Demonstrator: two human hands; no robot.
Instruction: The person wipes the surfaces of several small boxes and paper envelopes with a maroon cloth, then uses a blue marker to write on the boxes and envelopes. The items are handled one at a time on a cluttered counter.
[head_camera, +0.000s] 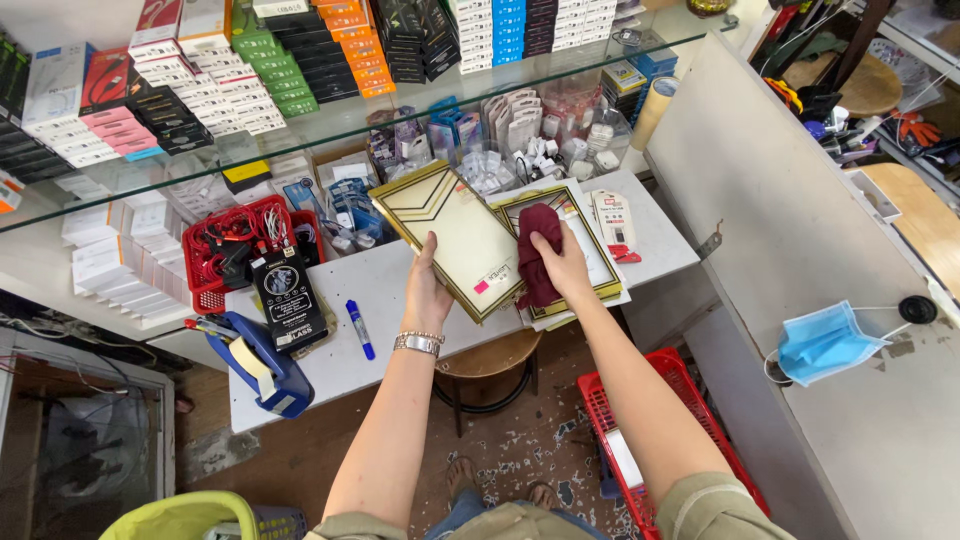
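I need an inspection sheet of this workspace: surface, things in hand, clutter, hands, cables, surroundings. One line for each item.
Surface: white table, crowded along its back edge.
Things in hand: flat gold-edged package lifted over a stack of similar packages; dark red cloth on the stack.
Clutter: blue marker, blue tape dispenser, black card, small red-and-white pack.
Hands: left hand holds the package's lower edge; right hand grips the cloth.
Cables: red cables in the red basket.
Surroundings: glass shelf with boxes, blue face mask on the grey counter, red crate on the floor.
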